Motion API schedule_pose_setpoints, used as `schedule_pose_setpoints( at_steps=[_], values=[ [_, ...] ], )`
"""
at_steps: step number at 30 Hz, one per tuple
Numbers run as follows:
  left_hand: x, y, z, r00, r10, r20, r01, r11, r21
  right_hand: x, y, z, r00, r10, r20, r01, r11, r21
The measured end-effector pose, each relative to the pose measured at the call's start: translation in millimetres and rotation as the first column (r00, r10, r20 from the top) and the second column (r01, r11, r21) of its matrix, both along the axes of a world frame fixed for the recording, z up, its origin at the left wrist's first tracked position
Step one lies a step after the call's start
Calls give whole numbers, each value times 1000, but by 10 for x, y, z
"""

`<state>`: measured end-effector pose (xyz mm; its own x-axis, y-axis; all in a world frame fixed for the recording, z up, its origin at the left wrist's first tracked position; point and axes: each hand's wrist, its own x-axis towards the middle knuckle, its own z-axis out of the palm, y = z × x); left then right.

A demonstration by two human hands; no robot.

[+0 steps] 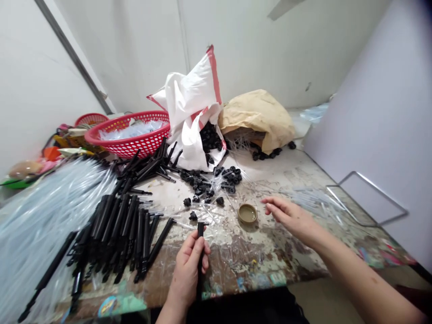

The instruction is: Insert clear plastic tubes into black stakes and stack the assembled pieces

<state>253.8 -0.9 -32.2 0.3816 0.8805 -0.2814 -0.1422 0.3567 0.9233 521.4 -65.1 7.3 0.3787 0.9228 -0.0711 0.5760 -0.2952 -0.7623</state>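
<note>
My left hand (192, 256) is wrapped around a slim black plastic tube (200, 230), held upright near the table's front edge with a small cap-like end on top. To the right, my right hand (286, 216) hovers over the table, fingers stretched leftward and holding nothing that I can see. Just left of its fingertips stands a small round olive dish (247, 214) with clear liquid in it. Small black knobbed plastic parts (193, 216) lie loose beyond my left hand, with a larger heap of black parts (229, 179) behind them.
Black tubes (114, 220) are piled at the left beside long clear plastic sleeves (43, 216). Behind are a red basket (131, 146), a white sack (192, 96) spilling black parts, and a tan bag (259, 114). Clear thin strips (313, 200) and a metal wire frame (371, 186) lie right.
</note>
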Motion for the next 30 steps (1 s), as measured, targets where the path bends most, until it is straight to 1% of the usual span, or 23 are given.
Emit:
schedule_pose_setpoints(
  at_steps=[4,6,10,13,17,20,23,25,27,30],
  values=[
    [-3,8,-12,1000,3,-1,-3,1000,0,-42,-24,-58,978,7,-207,-3,1000,22],
    [-6,11,-15,1000,-4,-1,4,1000,-1,-60,-44,-67,969,2,-248,6,999,31],
    [-10,10,-10,1000,-21,19,21,1000,3,-127,-89,17,981,-16,-195,18,1000,7],
    [-8,-2,-4,999,-9,33,9,1000,-7,-170,-113,75,983,-17,-182,12,999,-33],
    [-12,-15,-13,999,1,47,-1,1000,-3,-202,-128,70,982,49,-181,-59,997,-50],
    [-22,-15,-19,998,-5,57,5,1000,-3,-247,-139,97,989,98,-115,-103,994,-38],
    [-30,-14,-2,999,-6,54,6,1000,-4,-290,-149,147,993,117,-29,-118,992,-34],
    [-26,-16,19,999,3,39,-3,1000,0,-269,-149,121,992,122,24,-122,992,-9],
    [-12,-18,41,999,24,21,-25,1000,10,-175,-141,15,990,91,111,-96,995,33],
    [16,-16,70,998,56,-6,-56,998,19,85,-126,-227,956,-26,292,-6,994,107]
  ],
)
